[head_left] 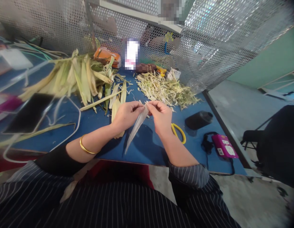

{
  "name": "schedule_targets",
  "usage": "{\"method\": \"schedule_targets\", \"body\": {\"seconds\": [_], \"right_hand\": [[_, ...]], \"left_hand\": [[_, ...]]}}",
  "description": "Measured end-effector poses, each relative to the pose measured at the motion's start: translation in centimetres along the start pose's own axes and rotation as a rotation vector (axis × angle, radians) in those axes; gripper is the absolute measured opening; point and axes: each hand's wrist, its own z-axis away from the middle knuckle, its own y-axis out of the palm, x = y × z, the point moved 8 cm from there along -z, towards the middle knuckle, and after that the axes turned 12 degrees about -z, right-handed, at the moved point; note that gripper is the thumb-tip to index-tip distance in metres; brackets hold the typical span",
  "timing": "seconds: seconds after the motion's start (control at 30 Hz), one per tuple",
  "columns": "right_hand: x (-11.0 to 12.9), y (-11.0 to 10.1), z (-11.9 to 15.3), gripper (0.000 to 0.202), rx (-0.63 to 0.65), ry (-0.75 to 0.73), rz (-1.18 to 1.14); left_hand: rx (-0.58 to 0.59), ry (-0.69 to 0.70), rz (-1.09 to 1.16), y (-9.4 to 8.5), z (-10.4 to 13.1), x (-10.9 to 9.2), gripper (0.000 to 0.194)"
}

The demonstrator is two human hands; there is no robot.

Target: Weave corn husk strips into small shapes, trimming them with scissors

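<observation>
Between my two hands hangs a pale corn husk [137,125], its narrow tip pointing down toward the table's front edge. My left hand [128,114] pinches its upper end between thumb and fingers. Close beside it, my right hand [160,114] also pinches the top of the husk, fingertips nearly touching the left ones. Several loose husk pieces [115,106] lie just beyond and under my left hand. Right of my right wrist is a yellow looped handle [179,133], partly hidden by the forearm. Behind my hands spreads a heap of shredded husk strips [158,88].
A large pile of whole husks [75,76] covers the back left of the blue table [147,148]. A dark tablet [30,112] with white cables lies left. At right are a black cylinder [198,120] and a magenta power strip [225,146]. Perforated metal mesh [142,25] bounds the back.
</observation>
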Motion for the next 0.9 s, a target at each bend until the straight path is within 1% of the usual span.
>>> {"method": "schedule_targets", "body": {"seconds": [0.03, 0.1, 0.2, 0.33, 0.5, 0.6, 0.67, 0.7, 0.8, 0.9], "right_hand": [[0.0, 0.0, 0.0, 0.009, 0.001, -0.002, 0.001], [-0.1, 0.0, 0.0, 0.010, 0.008, -0.009, 0.012], [-0.3, 0.0, 0.0, 0.011, 0.013, -0.020, 0.037], [-0.5, -0.2, 0.1, 0.012, -0.012, -0.002, 0.056], [-0.3, -0.2, 0.1, 0.011, -0.005, 0.003, 0.011], [-0.5, -0.3, 0.0, 0.013, -0.004, 0.014, -0.008], [-0.6, -0.3, -0.1, 0.015, 0.003, 0.016, 0.007], [-0.5, -0.3, -0.1, 0.015, 0.010, 0.011, 0.020], [-0.1, -0.1, 0.0, 0.016, 0.039, -0.040, 0.093], [1.4, 0.2, 0.2, 0.015, 0.073, -0.182, 0.275]], "left_hand": [[-0.010, 0.017, -0.037, -0.1, 0.0, -0.1, 0.018], [0.006, 0.030, -0.026, -0.1, 0.0, -0.1, 0.018], [0.034, 0.006, 0.049, 0.3, 0.0, 0.2, 0.019], [0.022, -0.041, 0.093, 0.3, 0.1, 0.4, 0.017], [0.152, -0.169, 0.279, 1.3, 0.5, 0.4, 0.012], [0.176, -0.215, 0.373, 1.5, 0.6, 0.3, 0.009], [0.184, -0.229, 0.398, 1.5, 0.7, 0.4, 0.006], [0.189, -0.228, 0.402, 1.5, 0.7, 0.4, 0.007], [0.170, -0.208, 0.396, 1.3, 0.5, 0.5, 0.018], [0.095, -0.191, 0.369, 0.7, 0.4, 0.7, 0.022]]}}
